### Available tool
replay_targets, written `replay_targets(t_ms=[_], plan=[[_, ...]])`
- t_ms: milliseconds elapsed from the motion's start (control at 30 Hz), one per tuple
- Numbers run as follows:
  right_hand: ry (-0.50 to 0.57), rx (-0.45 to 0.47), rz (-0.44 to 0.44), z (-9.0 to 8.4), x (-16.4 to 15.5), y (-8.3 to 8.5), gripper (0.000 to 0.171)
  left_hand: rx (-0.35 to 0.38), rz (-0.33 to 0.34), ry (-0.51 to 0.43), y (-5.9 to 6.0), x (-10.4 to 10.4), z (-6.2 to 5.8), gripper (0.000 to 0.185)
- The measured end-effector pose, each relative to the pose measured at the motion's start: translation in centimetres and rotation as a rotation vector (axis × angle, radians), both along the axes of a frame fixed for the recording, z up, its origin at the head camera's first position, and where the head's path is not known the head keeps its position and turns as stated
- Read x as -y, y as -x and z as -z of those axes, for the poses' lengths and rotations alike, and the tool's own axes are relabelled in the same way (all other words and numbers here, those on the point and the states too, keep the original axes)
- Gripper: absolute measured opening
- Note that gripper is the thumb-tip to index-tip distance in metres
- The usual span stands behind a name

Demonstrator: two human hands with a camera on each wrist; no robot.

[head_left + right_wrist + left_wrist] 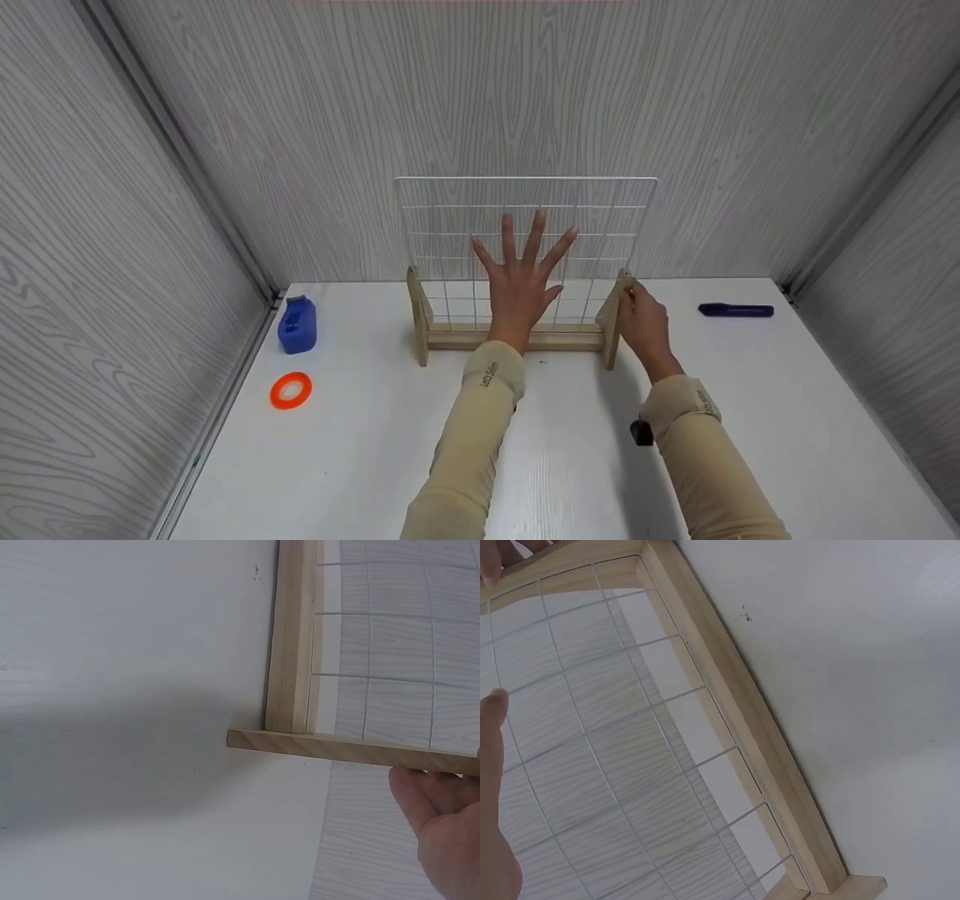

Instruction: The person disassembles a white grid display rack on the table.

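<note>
A white wire grid panel [525,178] stands upright in a wooden base [566,339] with a side support at each end. My left hand [519,289] lies over the middle of the grid, its fingers straight and spread wide. In the left wrist view its thumb [493,709] overlaps the wires. At the right end, my right hand [645,319] grips the upper part of the wooden side support [613,330]. The right wrist view shows its curled fingers [409,791] at the edge of that wooden side piece [345,748].
On the left of the white table [360,450] stand a blue tape dispenser [298,326] and an orange ring [290,390] that looks like a tape roll. A dark purple box cutter [736,310] lies at the right. Wood-grain panels [525,90] enclose the back and sides.
</note>
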State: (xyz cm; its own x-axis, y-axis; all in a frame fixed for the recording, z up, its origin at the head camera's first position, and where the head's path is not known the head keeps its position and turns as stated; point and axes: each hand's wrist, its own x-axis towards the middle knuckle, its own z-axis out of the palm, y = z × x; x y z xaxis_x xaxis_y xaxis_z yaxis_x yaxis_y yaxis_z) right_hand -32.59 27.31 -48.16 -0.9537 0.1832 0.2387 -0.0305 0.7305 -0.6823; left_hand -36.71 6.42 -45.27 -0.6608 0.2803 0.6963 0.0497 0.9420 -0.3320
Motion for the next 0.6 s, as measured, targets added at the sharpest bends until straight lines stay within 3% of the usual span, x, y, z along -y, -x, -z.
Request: replay_targets(t_ms=[333, 600], plan=[[-0.031, -0.014, 0.009, 0.0, -0.1, 0.2, 0.042, 0.050, -0.005, 0.027, 0.5, -0.7, 0.3, 0.103], [-0.075, -0.010, 0.009, 0.0, 0.2, 0.2, 0.042, 0.018, 0.001, 0.005, 0.7, -0.6, 1.1, 0.108]])
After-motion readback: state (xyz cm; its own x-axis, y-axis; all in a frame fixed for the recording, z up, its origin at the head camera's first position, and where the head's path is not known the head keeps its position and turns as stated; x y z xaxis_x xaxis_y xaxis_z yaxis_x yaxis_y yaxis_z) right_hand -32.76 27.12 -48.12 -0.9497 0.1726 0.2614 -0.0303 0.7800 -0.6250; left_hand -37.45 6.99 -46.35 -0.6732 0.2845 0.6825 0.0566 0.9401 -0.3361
